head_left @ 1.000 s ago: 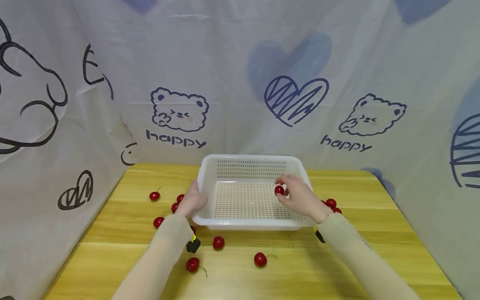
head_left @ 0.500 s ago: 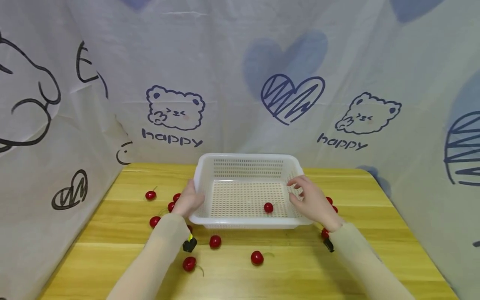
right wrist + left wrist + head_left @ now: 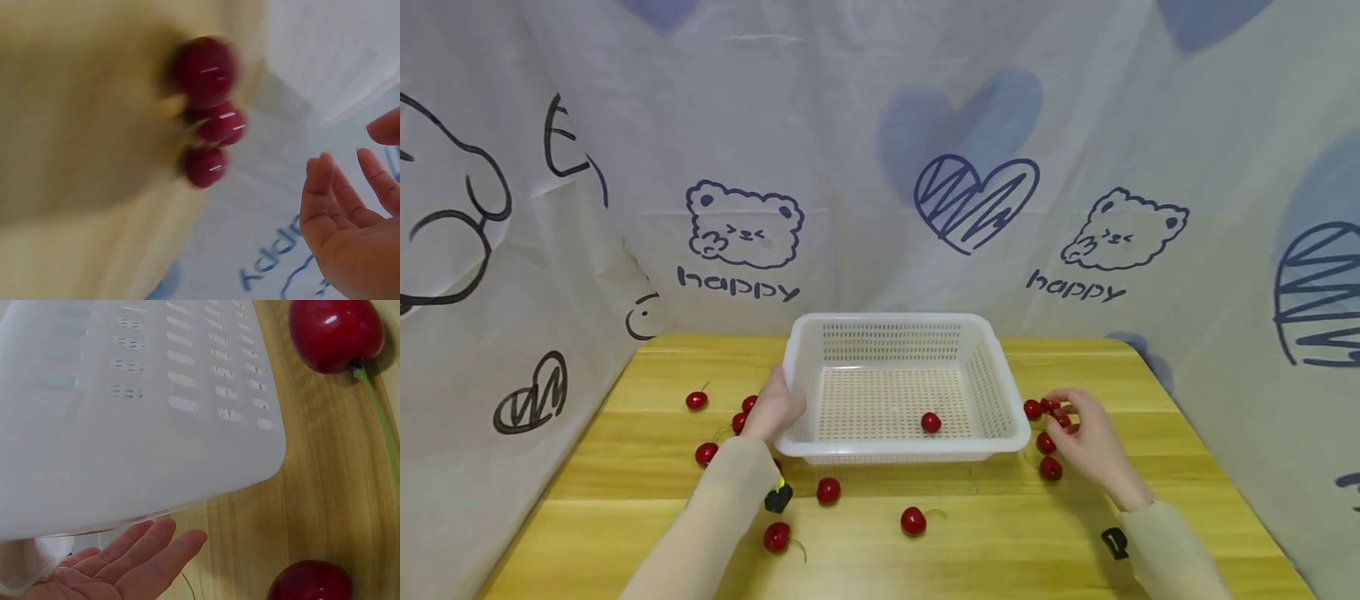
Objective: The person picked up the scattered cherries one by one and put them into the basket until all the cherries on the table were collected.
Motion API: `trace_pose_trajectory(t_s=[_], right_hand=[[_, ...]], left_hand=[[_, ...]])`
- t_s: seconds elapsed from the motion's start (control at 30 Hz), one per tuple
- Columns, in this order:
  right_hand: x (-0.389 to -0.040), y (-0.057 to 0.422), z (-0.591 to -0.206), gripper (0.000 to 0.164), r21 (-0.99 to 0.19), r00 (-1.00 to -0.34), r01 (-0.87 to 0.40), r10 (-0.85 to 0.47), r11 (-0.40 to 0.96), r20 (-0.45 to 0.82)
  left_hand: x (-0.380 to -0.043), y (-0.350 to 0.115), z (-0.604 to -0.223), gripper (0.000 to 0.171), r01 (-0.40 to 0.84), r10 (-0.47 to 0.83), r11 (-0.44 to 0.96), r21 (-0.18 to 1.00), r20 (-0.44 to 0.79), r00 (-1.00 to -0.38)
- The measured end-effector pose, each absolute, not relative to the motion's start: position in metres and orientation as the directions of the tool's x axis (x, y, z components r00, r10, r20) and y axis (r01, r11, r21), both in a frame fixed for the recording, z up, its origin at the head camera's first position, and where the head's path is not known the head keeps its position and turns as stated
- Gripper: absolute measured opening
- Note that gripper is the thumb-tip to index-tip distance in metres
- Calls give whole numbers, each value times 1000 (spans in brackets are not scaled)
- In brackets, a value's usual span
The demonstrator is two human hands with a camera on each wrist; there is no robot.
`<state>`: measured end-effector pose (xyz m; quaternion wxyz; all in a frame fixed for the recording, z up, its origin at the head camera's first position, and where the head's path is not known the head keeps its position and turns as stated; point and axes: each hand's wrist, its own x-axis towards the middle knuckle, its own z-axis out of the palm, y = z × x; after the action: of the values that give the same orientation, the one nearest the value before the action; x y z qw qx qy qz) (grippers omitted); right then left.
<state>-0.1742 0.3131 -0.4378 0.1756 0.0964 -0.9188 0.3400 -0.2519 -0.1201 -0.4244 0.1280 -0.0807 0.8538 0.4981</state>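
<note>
A white plastic basket (image 3: pixel 895 454) stands on the table with one red cherry (image 3: pixel 931 422) inside. At its left end my left hand (image 3: pixel 777 408) holds the rim, thumb over the edge; in the left wrist view its fingers (image 3: pixel 153 556) extend outside, below the basket wall. My right hand (image 3: pixel 1090 437) is beside the basket's right end, over a cluster of cherries (image 3: pixel 1049 468). Seen from the right wrist, this hand has parted, slightly bent fingers with nothing between them, and several blurred cherries (image 3: pixel 206 69) lie beyond. Overlap in the head view partly hides the cherries nearest the fingertips.
More cherries lie left of the basket, including one near the back left (image 3: pixel 697 401), some partly behind the left hand. Cherries also lie in front, such as a stemmed cherry (image 3: pixel 913 522). A printed cloth (image 3: pixel 865 150) hangs behind the wooden table (image 3: pixel 1000 550).
The right hand let go of a cherry, which now lies on the basket floor. It then moved right, out of the basket, to the cherries there. The left hand stays at the rim.
</note>
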Motion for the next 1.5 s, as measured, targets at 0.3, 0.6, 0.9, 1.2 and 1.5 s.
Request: trace_pose_trajectory(t_s=[0.3,0.6,0.9,1.2,1.5], right_hand=[[-150,346,-474,40,-520,-935,-294,-129,802,329],[-136,347,-484,50,-340,-923,-334,-231,879,308],[-136,329,-489,54,-152,-911,-362,-314,920,268],[-144,318,-487,46,-134,-922,-353,-320,926,216],[-153,312,-485,37,-161,-949,-310,-294,937,116]], left_hand=[[-247,-121,-425,62,-237,3,506,829,-276,-961],[-250,-121,-427,65,-231,5,503,833,-270,-963],[-249,-122,-428,66,-228,2,509,830,-266,-964],[-253,-120,-430,66,-235,-5,499,834,-269,-963],[-254,-120,-427,67,-242,-16,515,822,-274,-962]])
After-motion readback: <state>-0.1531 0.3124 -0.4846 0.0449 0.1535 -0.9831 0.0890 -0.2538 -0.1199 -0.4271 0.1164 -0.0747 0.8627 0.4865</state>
